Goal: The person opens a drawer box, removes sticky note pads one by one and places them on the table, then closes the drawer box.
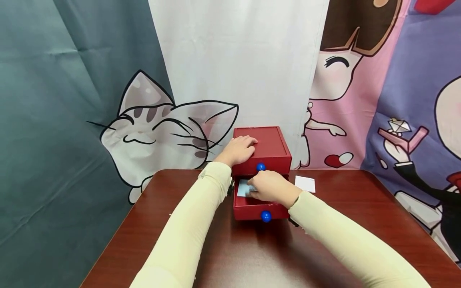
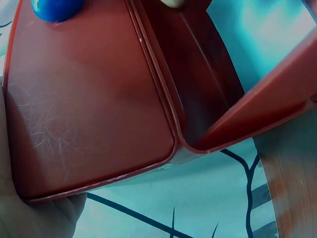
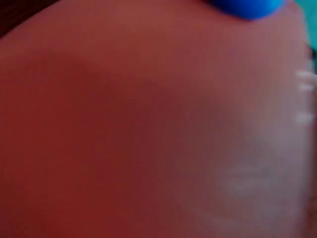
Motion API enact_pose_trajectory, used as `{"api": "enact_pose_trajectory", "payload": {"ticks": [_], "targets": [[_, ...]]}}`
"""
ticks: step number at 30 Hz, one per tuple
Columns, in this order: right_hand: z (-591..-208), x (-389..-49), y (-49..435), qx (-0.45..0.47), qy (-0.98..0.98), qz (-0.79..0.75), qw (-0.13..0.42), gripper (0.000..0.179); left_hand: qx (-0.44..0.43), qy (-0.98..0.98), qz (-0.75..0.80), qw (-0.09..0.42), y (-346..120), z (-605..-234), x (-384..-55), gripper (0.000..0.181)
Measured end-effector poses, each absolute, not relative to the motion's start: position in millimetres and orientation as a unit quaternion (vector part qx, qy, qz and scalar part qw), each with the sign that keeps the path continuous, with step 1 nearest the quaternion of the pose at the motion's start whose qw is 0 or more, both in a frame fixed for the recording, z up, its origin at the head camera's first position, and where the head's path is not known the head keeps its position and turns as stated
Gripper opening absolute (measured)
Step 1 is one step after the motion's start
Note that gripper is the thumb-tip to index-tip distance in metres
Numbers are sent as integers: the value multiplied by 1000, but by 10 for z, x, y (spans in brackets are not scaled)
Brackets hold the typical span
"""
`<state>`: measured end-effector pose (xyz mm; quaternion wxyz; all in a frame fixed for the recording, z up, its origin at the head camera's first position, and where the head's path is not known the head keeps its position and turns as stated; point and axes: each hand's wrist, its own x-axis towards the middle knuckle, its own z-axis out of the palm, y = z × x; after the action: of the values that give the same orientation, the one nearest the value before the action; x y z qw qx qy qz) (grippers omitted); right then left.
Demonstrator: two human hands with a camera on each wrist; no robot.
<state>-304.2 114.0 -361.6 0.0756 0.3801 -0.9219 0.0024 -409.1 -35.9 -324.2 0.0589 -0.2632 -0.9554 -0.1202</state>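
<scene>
A red two-drawer box (image 1: 264,142) stands on the table with its top drawer closed and its lower drawer (image 1: 248,213) pulled out. My left hand (image 1: 239,149) rests on the top at the left side; in the left wrist view it lies along the box's edge. My right hand (image 1: 271,187) reaches into the lower drawer, with its fingers bent at a light-blue sheet of paper (image 1: 243,188). Part of that sheet is hidden under the fingers, which are blurred. From the left wrist, the blue sheet (image 2: 267,39) shows above the drawer's wall.
A white square of paper (image 1: 305,184) lies on the brown table (image 1: 187,192) to the right of the box. Blue round knobs (image 1: 266,216) stick out from both drawer fronts. Behind the table hangs a cartoon-printed curtain (image 1: 237,60). Blurred red fills most of the right wrist view.
</scene>
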Motion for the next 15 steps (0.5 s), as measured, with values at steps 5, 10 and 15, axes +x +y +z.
{"api": "enact_pose_trajectory", "payload": {"ticks": [5, 10, 15], "targets": [[-3731, -3222, 1112, 342, -939, -23, 21, 27, -273, -952, -121, 73, -316, -3195, -4079, 45], [-3872, -3318, 1091, 338, -940, -38, -15, 35, -270, -953, -119, 65, -318, -3197, -4052, 46], [-3972, -3358, 1074, 339, -940, -42, -12, 36, -265, -955, -124, 59, -358, -3230, -4045, 46]]}}
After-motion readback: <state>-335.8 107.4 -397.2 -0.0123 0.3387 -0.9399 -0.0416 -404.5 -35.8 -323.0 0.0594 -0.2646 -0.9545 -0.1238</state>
